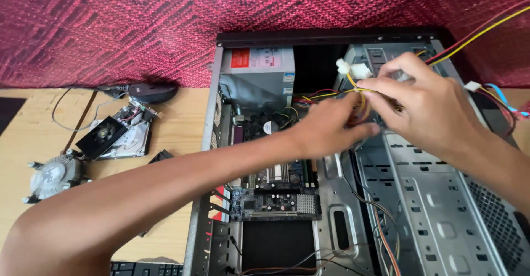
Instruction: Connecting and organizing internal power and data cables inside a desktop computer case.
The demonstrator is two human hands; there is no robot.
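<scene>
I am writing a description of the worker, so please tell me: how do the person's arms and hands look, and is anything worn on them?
Both forearms are bare, without sleeves. The left hand and the right hand show no gloves, rings or watch.

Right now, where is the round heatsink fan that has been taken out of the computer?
In the head view, the round heatsink fan lies on the wooden table at far left, outside the open computer case, below the hard drive.
</scene>
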